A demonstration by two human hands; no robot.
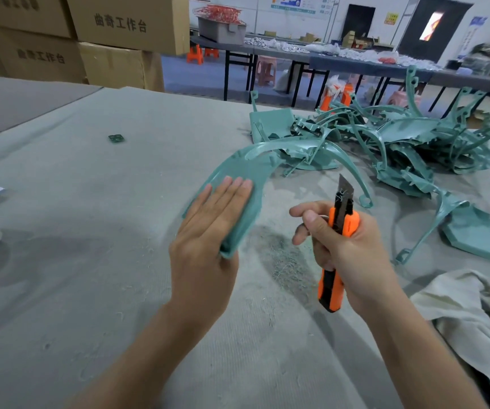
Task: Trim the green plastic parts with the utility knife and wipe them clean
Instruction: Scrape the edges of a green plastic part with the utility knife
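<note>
**Trimming Under Way, Pile Largely Waiting**

One curved green part [237,169] is being supported just left of the pile of green parts [400,143], the left hand [208,219] lying flat on it with straight fingers. The utility knife [341,231], blade extended, is being gripped in the right hand [344,249], nearer than the pile. Some trimming is being suggested by shavings [285,261]. Wiping with the cloth [474,305] is judged outstanding.
</note>
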